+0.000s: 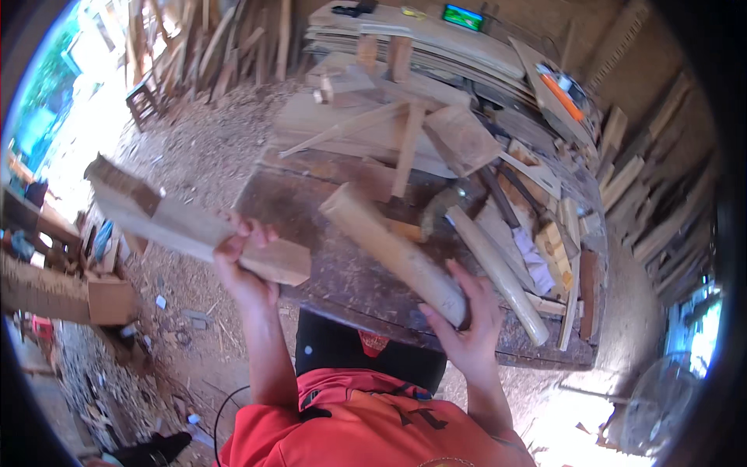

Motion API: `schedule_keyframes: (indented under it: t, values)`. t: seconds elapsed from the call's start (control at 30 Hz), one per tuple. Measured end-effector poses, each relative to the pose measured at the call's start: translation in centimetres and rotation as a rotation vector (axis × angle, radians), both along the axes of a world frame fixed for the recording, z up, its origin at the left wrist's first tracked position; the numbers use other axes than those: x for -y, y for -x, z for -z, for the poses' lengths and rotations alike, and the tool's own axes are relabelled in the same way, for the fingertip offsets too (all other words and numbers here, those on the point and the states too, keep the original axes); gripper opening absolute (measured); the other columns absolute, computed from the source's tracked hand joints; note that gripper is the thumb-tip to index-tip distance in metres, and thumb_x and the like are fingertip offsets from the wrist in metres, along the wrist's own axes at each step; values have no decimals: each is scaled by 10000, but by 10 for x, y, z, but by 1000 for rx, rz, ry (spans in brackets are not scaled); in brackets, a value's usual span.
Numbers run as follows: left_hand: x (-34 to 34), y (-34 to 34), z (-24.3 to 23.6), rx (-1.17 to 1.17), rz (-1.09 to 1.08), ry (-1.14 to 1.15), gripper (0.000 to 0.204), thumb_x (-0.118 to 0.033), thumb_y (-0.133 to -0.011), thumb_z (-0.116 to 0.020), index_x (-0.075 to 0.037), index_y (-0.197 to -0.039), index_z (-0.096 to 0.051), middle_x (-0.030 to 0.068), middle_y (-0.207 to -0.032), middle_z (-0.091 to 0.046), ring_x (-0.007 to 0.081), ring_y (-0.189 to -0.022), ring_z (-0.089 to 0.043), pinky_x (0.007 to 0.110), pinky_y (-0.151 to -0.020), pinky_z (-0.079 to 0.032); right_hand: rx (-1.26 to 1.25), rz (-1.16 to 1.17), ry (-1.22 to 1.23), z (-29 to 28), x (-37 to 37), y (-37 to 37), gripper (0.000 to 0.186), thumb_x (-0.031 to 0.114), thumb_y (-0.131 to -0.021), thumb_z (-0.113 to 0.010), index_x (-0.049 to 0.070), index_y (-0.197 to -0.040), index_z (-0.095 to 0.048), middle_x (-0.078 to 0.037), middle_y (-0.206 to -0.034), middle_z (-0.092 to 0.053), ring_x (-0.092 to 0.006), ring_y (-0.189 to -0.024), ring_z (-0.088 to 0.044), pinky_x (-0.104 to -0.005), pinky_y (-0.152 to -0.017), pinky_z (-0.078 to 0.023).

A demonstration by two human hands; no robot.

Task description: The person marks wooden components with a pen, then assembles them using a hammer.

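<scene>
A long squared wooden block (191, 226) with a darker, rough far end tilts up to the left, off the table's left edge. My left hand (245, 253) is closed round it near its near end. On the right, a rounded wooden leg (393, 245) lies slantwise over the workbench (334, 292). My right hand (471, 319) grips its near end, thumb on one side and fingers on the other. Just right of that hand lies a second tapered wooden leg (502, 276), which I do not touch.
A thick square wood block (464, 140), thin strips and a handsaw-like tool (520, 194) crowd the bench's far right. Stacked boards (436, 47) with a lit phone screen (463, 17) stand behind. Shavings cover the floor (198, 148). Timber leans along the walls; a fan (661, 401) stands lower right.
</scene>
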State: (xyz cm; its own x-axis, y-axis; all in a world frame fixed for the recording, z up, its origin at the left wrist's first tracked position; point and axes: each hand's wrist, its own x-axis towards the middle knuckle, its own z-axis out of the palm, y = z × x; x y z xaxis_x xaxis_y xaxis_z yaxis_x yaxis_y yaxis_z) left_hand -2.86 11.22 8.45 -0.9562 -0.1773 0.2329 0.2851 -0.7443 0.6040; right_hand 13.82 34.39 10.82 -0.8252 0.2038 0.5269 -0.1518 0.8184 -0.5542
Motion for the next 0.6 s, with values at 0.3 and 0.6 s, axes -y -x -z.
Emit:
schedule_keyframes:
  t: [0.3,0.6]
  values:
    - [-5,1,12,-44,-7,70,413,-91,-777,-545,-46,-1164,-410,61,-890,-463,162,-737,-511,335,-706,-480,4,-33,-20,9,-15,-2,594,235,-697,-832,117,-1246,-641,-30,-872,-595,-198,-704,-624,-325,-632,-527]
    - [2,-3,23,-65,78,86,392,-78,-797,-539,-24,-1159,-400,67,-891,-447,179,-766,-504,345,-766,-474,-11,-182,-103,10,-16,-8,606,271,-674,-829,102,-1229,-657,-16,-883,-611,-159,-664,-587,-295,-598,-475]
